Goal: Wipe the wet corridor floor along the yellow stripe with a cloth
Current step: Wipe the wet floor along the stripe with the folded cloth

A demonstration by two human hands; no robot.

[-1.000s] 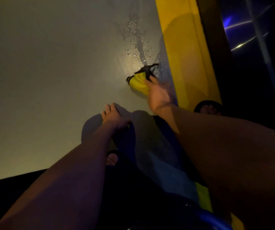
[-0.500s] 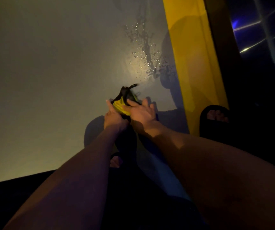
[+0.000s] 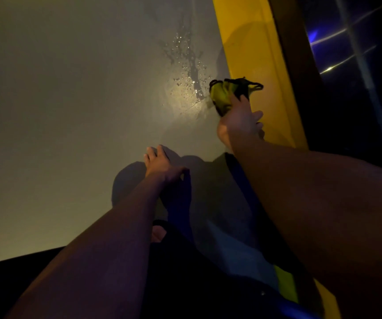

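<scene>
**Cloth at the stripe's edge, puddle just beside it**

Down on the corridor floor point(image 3: 70, 111), seen from the head camera, the right hand point(image 3: 238, 122) reaches forward with its fingers clamped on a bunched yellow cloth point(image 3: 223, 95) that has dark edging and a thin dark loop trailing off to the right. The cloth sits right at the border where grey floor meets the yellow stripe point(image 3: 250, 42), and it looks pressed to the surface, though the dim light leaves actual contact uncertain. Holding it in a wad probably gives a firm pad to push with, and starting at the border lets the stroke follow the stripe.

Just left of the cloth lies the wet patch point(image 3: 190, 72): a dark streak with scattered glinting droplets running away up the floor, not yet wiped. The left hand point(image 3: 160, 163) rests well apart from the cloth, fingers straight and spread flat on the floor, most likely as a brace for a crouched body.

Smooth, matte grey floor catches a warm pool of light around the water. Beyond the stripe runs a dark border, then near blackness crossed by faint bluish streaks of light.
</scene>
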